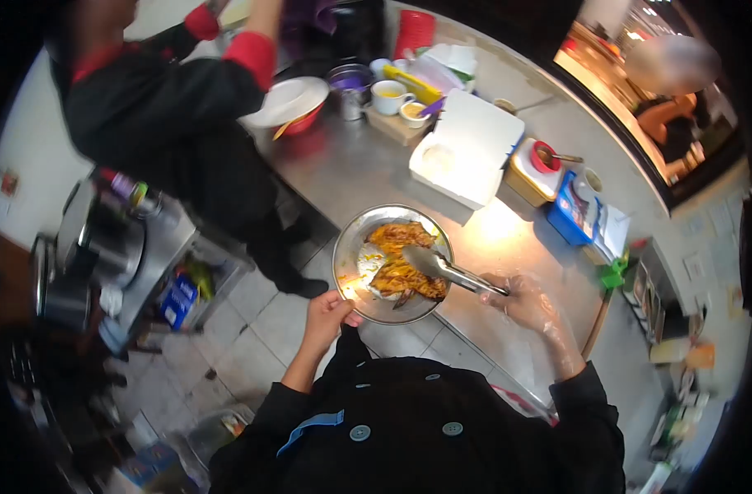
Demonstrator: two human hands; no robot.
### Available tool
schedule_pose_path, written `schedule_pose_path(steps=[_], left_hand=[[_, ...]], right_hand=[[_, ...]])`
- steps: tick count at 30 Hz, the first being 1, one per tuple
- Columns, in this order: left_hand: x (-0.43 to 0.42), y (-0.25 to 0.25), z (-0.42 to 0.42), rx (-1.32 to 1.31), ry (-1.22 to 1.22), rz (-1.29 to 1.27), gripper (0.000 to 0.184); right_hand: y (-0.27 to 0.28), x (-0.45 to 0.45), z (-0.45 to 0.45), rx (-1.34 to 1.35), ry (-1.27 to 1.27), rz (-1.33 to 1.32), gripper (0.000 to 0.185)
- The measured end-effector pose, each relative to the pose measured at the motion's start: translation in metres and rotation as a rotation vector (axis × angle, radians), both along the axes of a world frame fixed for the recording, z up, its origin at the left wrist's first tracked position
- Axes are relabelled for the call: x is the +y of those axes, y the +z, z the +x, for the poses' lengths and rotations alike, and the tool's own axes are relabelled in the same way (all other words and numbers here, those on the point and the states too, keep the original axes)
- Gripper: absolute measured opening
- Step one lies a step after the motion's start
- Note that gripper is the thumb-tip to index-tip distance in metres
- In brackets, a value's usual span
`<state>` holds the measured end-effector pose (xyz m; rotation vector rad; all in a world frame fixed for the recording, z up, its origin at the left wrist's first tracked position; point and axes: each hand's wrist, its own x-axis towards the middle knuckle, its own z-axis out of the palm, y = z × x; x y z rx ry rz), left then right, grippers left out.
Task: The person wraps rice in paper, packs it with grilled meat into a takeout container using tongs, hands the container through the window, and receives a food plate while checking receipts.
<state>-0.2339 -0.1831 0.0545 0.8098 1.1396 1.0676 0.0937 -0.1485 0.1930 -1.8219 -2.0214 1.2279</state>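
A round metal plate holds browned, orange-tinted pieces of cooked food. My left hand grips the plate at its lower left rim, thumb on top. In my right hand, covered by a clear plastic glove, are metal tongs; their head rests on or just over the food. Beyond the plate, an open white takeaway box sits on the steel counter, its lid raised.
A co-worker in black with red cuffs stands at the left. Along the counter's back are a red bowl, a white cup, a red cup and a blue container. Pots stand at the far left.
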Motion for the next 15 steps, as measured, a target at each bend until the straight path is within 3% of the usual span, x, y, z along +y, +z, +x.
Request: schedule_pose_path(steps=[4, 7, 15], left_hand=[[0.075, -0.005, 0.018, -0.054, -0.142, -0.037, 0.013], [0.122, 0.007, 0.02, -0.045, -0.251, -0.014, 0.013], [0.191, 0.007, 0.024, -0.037, -0.405, -0.031, 0.012]], right_hand=[[-0.023, 0.004, 0.003, 0.068, -0.271, 0.097, 0.031], [-0.034, 0.003, -0.012, 0.519, -0.718, -0.113, 0.033], [-0.014, 0.032, -0.033, 0.701, -0.947, -0.106, 0.033]])
